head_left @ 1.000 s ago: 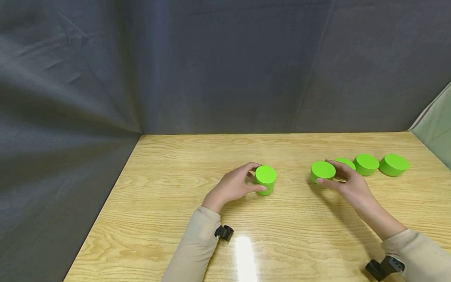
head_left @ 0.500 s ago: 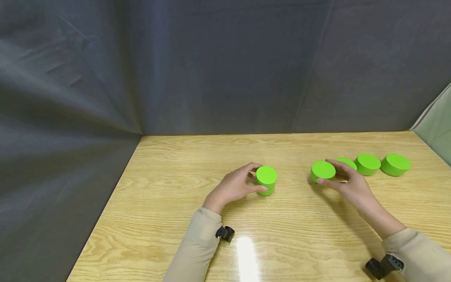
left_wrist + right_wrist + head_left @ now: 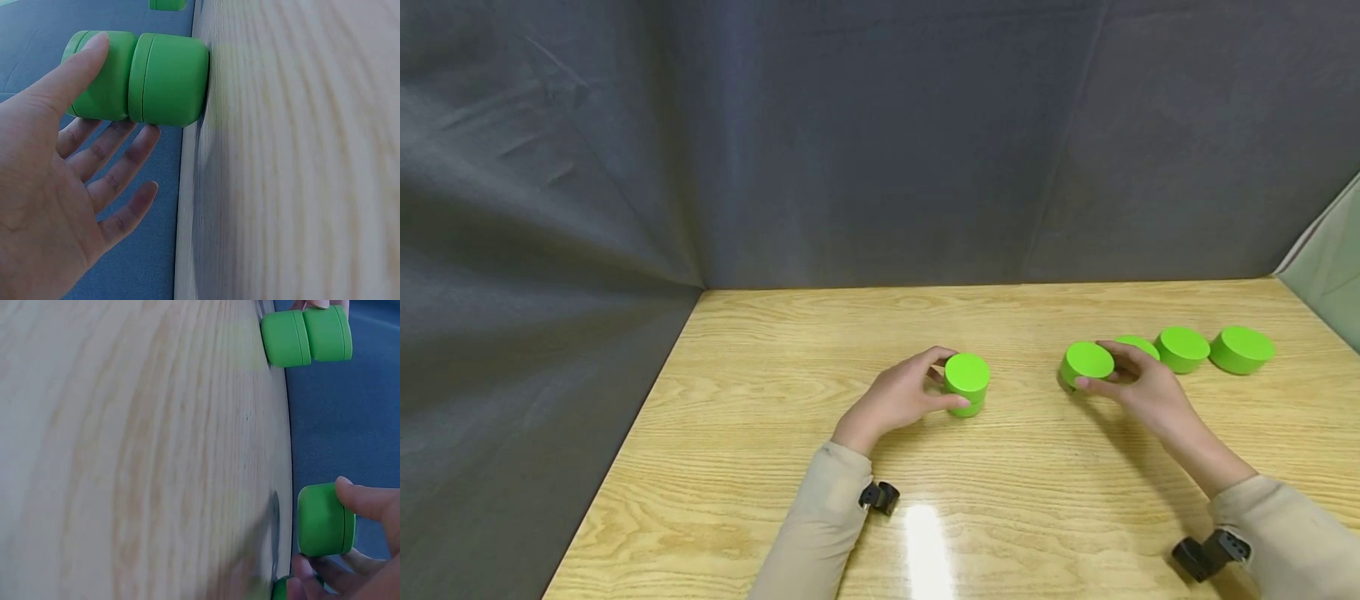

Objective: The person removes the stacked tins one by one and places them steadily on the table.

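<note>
Two small green round lidded containers stand stacked on the wooden table (image 3: 760, 375) near its middle. My left hand (image 3: 891, 396) pinches the upper container (image 3: 967, 372) between thumb and fingers; the lower container (image 3: 172, 81) rests on the tabletop. To the right, my right hand (image 3: 1150, 396) grips a third green container (image 3: 1087, 360) from its right side. A gap shows between it and the table in the right wrist view, so it is held slightly raised, lid side up. The far sides of both held containers are hidden.
Right of the right hand, a row of green containers stands on the table: one (image 3: 1138, 344) partly hidden by the fingers, a middle one (image 3: 1182, 350) and an outer one (image 3: 1242, 350). A dark cloth (image 3: 880, 150) hangs along the back and left edges.
Almost nothing differs. The right forearm and wrist have shifted slightly left, with the held container nearly in place. The left hand stays still on the stack.
</note>
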A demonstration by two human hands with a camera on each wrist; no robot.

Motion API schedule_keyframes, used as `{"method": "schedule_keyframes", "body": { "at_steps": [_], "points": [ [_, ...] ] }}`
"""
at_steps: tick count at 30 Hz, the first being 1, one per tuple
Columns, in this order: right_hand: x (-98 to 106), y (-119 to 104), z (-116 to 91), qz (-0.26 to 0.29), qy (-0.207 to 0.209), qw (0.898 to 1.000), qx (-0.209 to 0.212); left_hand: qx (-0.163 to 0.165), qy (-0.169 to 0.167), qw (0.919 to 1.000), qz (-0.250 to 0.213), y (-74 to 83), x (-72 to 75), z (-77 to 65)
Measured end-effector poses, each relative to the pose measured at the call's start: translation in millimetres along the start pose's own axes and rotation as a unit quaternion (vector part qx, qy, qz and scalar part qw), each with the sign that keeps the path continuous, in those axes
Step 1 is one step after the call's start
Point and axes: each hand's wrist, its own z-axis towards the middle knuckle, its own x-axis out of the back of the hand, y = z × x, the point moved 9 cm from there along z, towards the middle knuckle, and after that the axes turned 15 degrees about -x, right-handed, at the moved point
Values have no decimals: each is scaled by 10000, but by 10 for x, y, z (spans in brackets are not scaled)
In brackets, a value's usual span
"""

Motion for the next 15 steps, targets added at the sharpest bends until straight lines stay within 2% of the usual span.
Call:
{"method": "schedule_keyframes", "body": {
  "at_steps": [15],
  "points": [
    [-44, -17, 46, -129, -7, 9999, -62, 11, 0, 10000, 5, -6, 0, -6]
  ]
}}
